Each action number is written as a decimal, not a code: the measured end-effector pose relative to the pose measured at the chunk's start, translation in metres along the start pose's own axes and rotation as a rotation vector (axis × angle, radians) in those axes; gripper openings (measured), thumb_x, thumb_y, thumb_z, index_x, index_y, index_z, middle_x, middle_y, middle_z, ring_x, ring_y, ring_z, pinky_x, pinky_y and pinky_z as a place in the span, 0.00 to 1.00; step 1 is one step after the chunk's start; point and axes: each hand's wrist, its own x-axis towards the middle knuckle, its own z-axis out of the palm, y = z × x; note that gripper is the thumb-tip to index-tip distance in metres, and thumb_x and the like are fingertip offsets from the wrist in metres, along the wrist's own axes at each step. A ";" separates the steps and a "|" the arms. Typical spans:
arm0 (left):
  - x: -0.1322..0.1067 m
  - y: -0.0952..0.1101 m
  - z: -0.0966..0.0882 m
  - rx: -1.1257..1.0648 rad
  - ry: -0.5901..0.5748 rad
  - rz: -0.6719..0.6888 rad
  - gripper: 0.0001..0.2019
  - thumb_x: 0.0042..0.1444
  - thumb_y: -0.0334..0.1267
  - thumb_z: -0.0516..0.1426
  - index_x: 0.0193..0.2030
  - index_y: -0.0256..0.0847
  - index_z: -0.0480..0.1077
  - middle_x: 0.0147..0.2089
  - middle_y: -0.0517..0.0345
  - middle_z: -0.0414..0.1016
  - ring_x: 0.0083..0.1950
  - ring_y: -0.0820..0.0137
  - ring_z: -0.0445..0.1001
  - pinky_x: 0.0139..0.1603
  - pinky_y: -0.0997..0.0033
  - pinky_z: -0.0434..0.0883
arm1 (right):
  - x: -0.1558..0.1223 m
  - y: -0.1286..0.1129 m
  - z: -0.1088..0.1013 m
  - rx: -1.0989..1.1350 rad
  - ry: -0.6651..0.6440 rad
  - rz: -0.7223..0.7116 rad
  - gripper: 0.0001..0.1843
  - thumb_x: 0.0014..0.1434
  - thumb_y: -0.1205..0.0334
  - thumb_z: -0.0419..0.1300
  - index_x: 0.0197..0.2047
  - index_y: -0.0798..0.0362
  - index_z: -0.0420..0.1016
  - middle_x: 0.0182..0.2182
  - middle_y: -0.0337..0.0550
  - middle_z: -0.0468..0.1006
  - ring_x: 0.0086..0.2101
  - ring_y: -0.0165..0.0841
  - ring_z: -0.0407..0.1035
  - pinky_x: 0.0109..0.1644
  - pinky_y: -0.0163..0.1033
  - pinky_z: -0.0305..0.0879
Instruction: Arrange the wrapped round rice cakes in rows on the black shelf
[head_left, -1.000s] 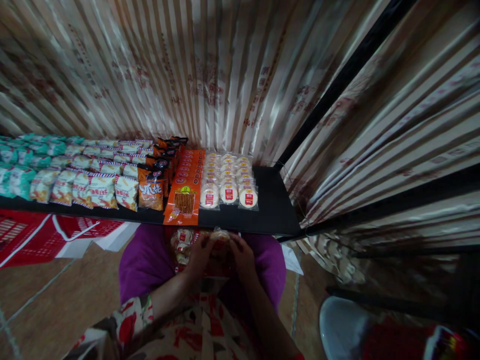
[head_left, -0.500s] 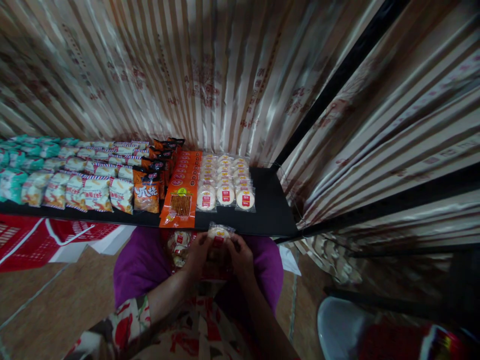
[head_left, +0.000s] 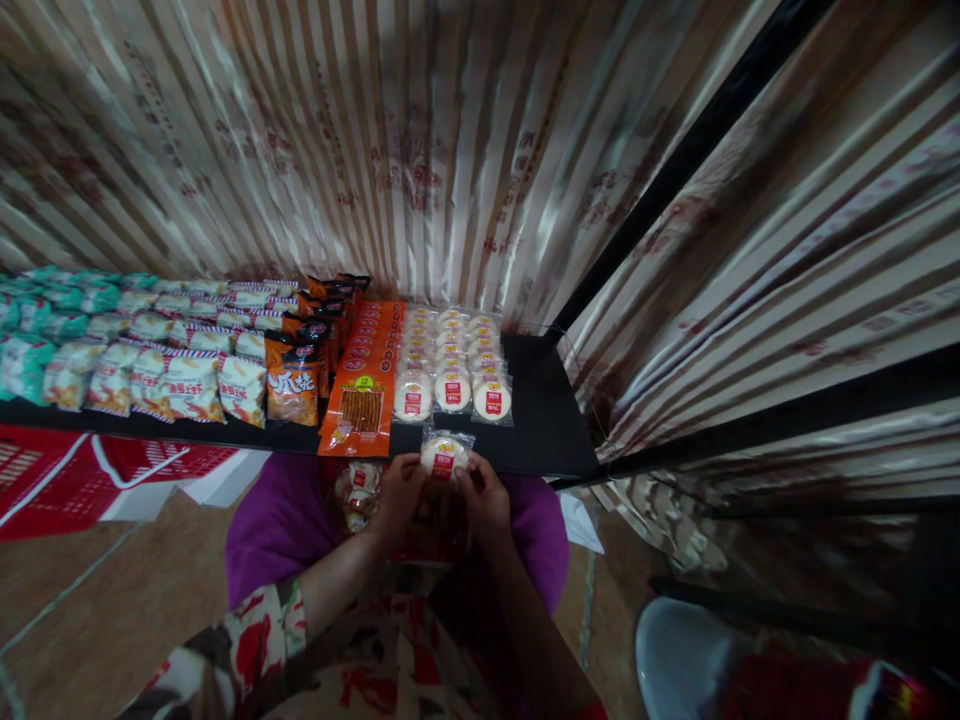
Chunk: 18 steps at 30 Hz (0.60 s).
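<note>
A round white rice cracker in a clear packet (head_left: 444, 456) with a red label is held up at the front edge of the black shelf (head_left: 536, 400). My left hand (head_left: 400, 494) pinches its left side, while my right hand (head_left: 484, 500) grips the lower right corner between thumb and fingers. Just behind it on the shelf, similar packed crackers (head_left: 452, 390) lie in three overlapping columns. Below my hands, a red container (head_left: 431, 545) on my lap holds more packets (head_left: 361, 478), partly hidden by my left hand and arm.
Orange snack packs (head_left: 361, 400), orange-and-black bags (head_left: 292, 385), white bags (head_left: 191, 385) and green bags (head_left: 26, 365) fill the shelf leftward. A red basket (head_left: 45, 480) stands below left. Black frame bars (head_left: 660, 170) and a striped curtain (head_left: 450, 150) enclose the shelf.
Both hands have raised the cracker packet slightly and moved it forward over the shelf edge. It faces me more, so its red label shows more fully. The shelf goods have stayed put.
</note>
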 end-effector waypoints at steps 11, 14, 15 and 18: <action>0.013 0.010 0.002 0.317 0.075 0.296 0.09 0.51 0.29 0.52 0.37 0.39 0.72 0.37 0.54 0.72 0.40 0.69 0.70 0.45 0.69 0.67 | 0.038 -0.014 -0.004 -0.180 -0.001 -0.130 0.21 0.51 0.53 0.58 0.47 0.51 0.74 0.40 0.45 0.77 0.37 0.36 0.71 0.45 0.42 0.67; 0.023 0.010 0.007 0.317 0.060 0.331 0.11 0.52 0.29 0.50 0.37 0.39 0.73 0.34 0.55 0.71 0.38 0.69 0.69 0.44 0.68 0.67 | 0.048 -0.019 -0.002 -0.277 0.057 -0.218 0.20 0.51 0.54 0.56 0.46 0.52 0.75 0.39 0.47 0.75 0.34 0.35 0.70 0.44 0.41 0.67; 0.026 0.010 0.009 0.305 0.057 0.340 0.11 0.52 0.29 0.50 0.37 0.39 0.73 0.33 0.56 0.71 0.37 0.69 0.69 0.43 0.69 0.67 | 0.051 -0.021 -0.001 -0.304 0.075 -0.234 0.20 0.52 0.55 0.56 0.45 0.53 0.75 0.39 0.47 0.75 0.34 0.34 0.70 0.43 0.41 0.68; 0.035 0.009 0.016 0.262 0.058 0.331 0.12 0.50 0.27 0.50 0.37 0.39 0.73 0.32 0.57 0.70 0.36 0.70 0.69 0.43 0.69 0.68 | 0.058 -0.023 0.002 -0.361 0.113 -0.247 0.19 0.52 0.55 0.54 0.45 0.54 0.76 0.39 0.49 0.74 0.33 0.34 0.69 0.43 0.41 0.68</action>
